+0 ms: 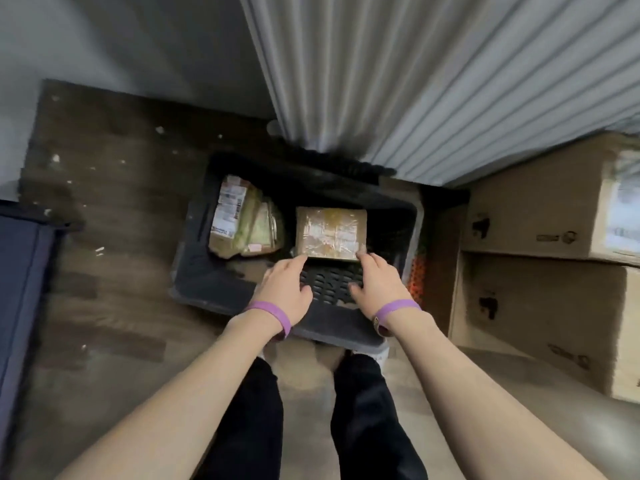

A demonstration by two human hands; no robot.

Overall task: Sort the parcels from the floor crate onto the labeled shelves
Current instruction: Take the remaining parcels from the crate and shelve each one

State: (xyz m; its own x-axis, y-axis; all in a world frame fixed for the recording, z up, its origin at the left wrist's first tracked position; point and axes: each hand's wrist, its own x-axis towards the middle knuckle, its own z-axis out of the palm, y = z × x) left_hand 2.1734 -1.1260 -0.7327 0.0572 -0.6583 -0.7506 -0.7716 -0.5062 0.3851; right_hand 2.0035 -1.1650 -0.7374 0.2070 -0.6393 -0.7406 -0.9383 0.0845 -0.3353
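Touching the near corners of the tape-wrapped brown cardboard parcel (330,233), your fingertips (300,260) look straight, not curled round it. Your left hand (284,289) and right hand (379,289) are both spread loose. The parcel lies inside the black plastic floor crate (346,329), right of a crumpled labelled mailer bag (242,223).

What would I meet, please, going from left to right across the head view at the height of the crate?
Dark blue container → labelled soft parcel → taped brown box → orange mesh → stacked cardboard boxes.
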